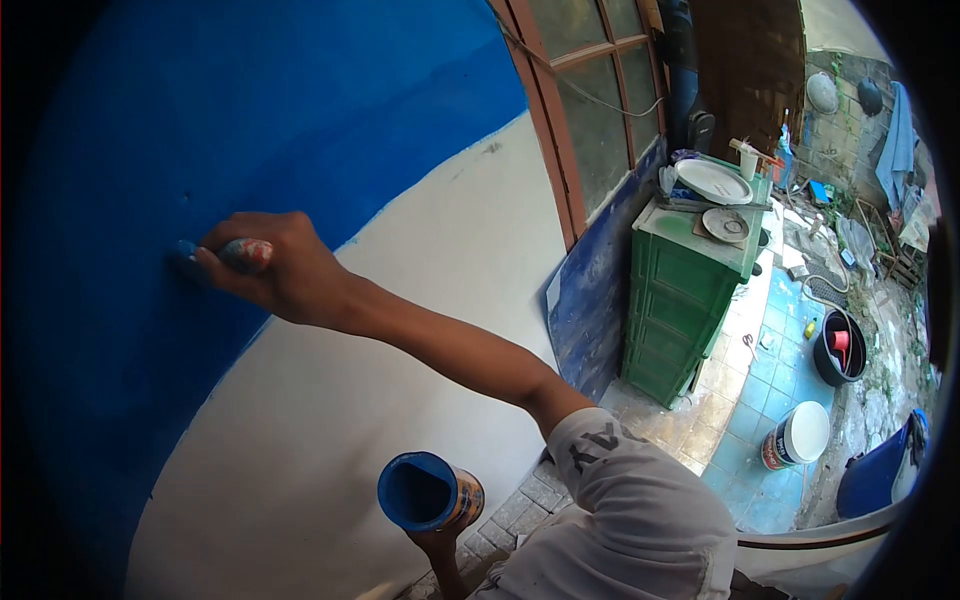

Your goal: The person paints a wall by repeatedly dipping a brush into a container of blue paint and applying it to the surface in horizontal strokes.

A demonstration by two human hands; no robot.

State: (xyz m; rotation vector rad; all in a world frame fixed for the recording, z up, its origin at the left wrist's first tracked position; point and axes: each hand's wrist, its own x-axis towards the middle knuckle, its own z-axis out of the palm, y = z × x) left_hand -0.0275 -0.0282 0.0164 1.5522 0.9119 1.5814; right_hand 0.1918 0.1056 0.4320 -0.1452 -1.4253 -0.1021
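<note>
My right hand is closed around a paintbrush whose handle end shows red and white smears. Its blue-coated bristles, partly hidden by my fingers, are against the blue-painted part of the wall. Lower down, my left hand grips an open paint can from below and the side. Blue paint coats the can's rim and inside. Between the two hands runs the edge where the blue meets the white part of the wall.
A brown-framed window borders the wall. Beside it stands a green cabinet bearing a white oval lid and other items. On the tiled floor are a white-lidded bucket, a black tub and a blue container.
</note>
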